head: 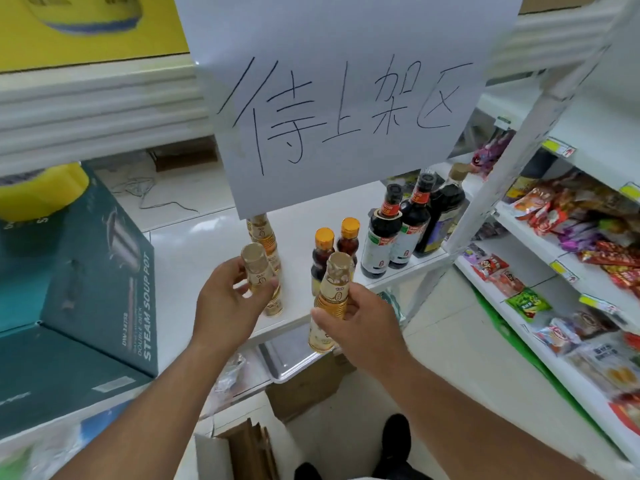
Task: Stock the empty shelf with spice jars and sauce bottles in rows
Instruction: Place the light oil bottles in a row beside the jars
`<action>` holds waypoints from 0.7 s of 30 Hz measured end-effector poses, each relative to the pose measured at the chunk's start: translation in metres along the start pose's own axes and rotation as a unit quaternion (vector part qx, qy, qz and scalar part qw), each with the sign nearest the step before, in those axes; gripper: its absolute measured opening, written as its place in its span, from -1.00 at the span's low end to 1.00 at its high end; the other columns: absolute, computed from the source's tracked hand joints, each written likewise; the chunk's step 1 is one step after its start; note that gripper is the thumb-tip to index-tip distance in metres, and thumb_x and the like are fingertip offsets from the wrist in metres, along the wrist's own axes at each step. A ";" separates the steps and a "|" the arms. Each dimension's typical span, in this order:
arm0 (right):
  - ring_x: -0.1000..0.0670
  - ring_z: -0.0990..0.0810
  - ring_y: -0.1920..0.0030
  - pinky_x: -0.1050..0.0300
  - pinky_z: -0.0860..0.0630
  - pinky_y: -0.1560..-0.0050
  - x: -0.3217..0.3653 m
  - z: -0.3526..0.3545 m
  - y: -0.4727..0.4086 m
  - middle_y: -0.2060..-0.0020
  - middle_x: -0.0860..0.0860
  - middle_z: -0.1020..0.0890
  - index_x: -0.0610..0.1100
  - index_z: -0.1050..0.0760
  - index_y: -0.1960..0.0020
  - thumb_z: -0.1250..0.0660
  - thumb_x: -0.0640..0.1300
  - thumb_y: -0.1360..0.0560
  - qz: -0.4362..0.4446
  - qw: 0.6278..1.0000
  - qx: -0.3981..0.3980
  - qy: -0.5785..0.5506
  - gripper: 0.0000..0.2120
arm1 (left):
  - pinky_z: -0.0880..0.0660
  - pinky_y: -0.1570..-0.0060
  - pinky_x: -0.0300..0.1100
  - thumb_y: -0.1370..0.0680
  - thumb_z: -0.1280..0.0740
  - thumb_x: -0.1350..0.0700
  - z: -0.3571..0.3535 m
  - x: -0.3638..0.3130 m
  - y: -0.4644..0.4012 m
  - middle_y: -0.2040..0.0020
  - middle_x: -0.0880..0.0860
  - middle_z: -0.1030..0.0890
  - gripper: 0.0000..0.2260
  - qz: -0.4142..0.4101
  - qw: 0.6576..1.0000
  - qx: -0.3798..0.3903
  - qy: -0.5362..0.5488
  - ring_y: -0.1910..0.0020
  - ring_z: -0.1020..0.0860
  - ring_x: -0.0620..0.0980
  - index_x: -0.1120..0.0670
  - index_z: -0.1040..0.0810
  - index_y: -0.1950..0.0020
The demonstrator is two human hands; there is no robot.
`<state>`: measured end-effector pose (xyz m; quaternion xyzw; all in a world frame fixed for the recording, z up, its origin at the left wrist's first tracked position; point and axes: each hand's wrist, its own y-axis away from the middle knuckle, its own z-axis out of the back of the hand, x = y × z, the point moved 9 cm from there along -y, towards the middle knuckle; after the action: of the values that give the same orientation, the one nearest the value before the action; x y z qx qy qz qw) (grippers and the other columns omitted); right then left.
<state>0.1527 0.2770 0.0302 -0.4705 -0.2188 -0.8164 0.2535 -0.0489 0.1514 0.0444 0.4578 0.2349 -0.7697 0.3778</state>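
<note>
Head camera looks forward and down, close over the white shelf [194, 258].

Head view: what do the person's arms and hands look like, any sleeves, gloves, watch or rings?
Both forearms are bare up to the frame edge, with no sleeve in view. The left hand and the right hand wear no gloves. No watch, strap or bracelet shows at either wrist, and no ring shows on the fingers that can be seen. No markings show on the arms.
</note>
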 end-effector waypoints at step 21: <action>0.27 -0.68 0.10 0.20 -0.61 0.01 -0.150 0.379 0.116 0.08 0.24 -0.73 0.18 -0.61 -0.09 -0.59 0.04 -0.41 -0.123 0.932 -0.323 -0.106 -0.71 | -0.59 0.04 -0.29 -0.48 -0.55 0.18 -0.318 -0.263 0.117 0.04 -0.14 -0.72 -0.75 -0.201 0.918 0.336 0.071 0.09 -0.70 -0.15 -0.06 -0.64 -0.08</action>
<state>0.5383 0.4441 0.0872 -0.5803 -0.0247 -0.8130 -0.0394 0.2895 0.4024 0.1253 0.5543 0.0757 -0.8286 0.0217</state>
